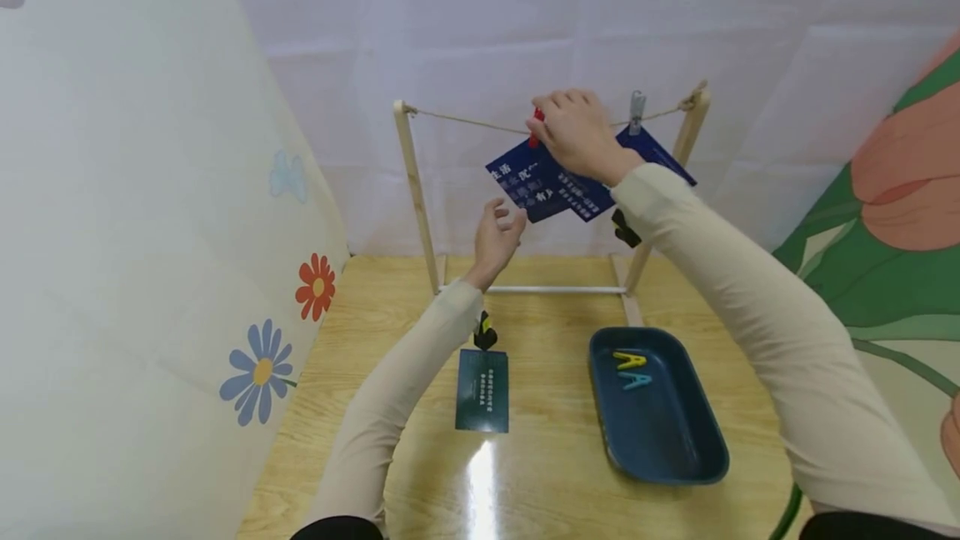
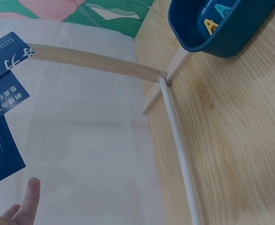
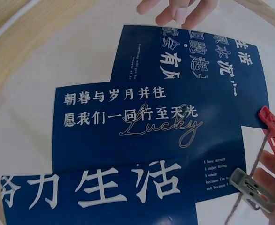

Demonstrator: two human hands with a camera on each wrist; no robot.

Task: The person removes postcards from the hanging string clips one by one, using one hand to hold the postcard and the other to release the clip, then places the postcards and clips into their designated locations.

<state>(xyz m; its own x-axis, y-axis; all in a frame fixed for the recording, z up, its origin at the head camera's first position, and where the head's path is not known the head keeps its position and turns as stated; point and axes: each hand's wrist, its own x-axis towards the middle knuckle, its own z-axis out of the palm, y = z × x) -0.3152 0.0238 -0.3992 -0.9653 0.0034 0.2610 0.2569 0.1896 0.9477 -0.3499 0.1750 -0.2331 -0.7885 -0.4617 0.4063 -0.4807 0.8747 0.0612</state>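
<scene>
My right hand (image 1: 581,132) pinches a red clothespin (image 1: 537,127) on the string, at the upper edge of a dark blue card (image 1: 517,177) with white lettering. In the right wrist view, a grey clothespin (image 3: 253,190) clips the overlapping middle card (image 3: 100,136) beside my fingertips. Another grey clothespin (image 1: 637,113) holds the card at the right (image 1: 652,148), partly covered by my right hand and sleeve in the head view. Just below the left card, my left hand (image 1: 497,242) has relaxed, spread fingers and grips nothing; its fingertips are close to that card's lower edge.
A wooden frame (image 1: 416,190) carries the string (image 1: 472,121), with a white crossbar (image 1: 555,289) low down. On the table (image 1: 555,457) lies a dark green card (image 1: 482,407). A blue tray (image 1: 660,448) contains a yellow clothespin (image 1: 629,360) and a light blue clothespin (image 1: 635,381).
</scene>
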